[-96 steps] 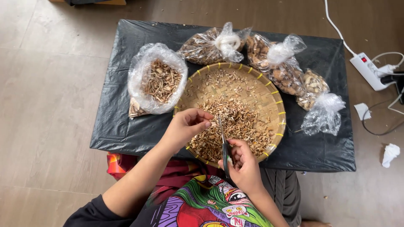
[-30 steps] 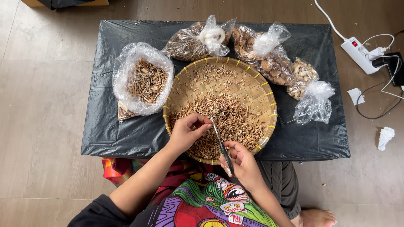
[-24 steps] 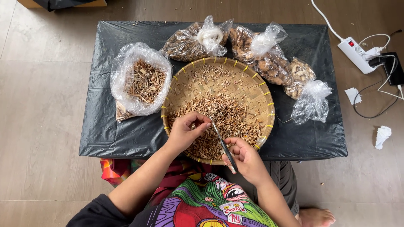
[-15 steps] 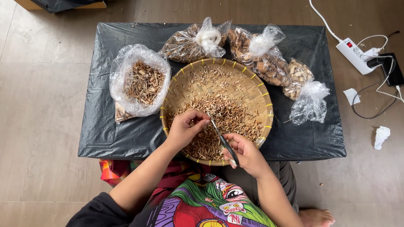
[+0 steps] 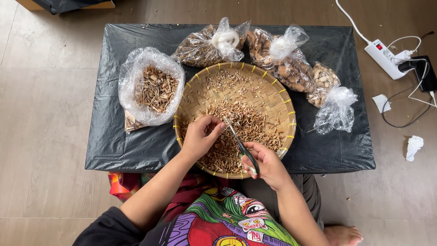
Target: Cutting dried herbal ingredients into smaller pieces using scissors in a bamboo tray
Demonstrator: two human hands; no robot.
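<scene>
A round woven bamboo tray holds a heap of brown dried plant pieces. My left hand hovers over the heap's near left side with fingertips pinched on a small piece. My right hand grips the dark handles of a pair of scissors, whose blades point up and left toward my left fingertips. The piece itself is too small to make out.
The tray sits on a low table covered in black plastic. An open clear bag of cut pieces lies left of the tray; tied bags lie behind and right. A power strip with cables is on the floor.
The view shifted slightly. My left hand stayed pinched over the heap while my right hand moved up a little, bringing the scissor blades closer to my left fingertips.
</scene>
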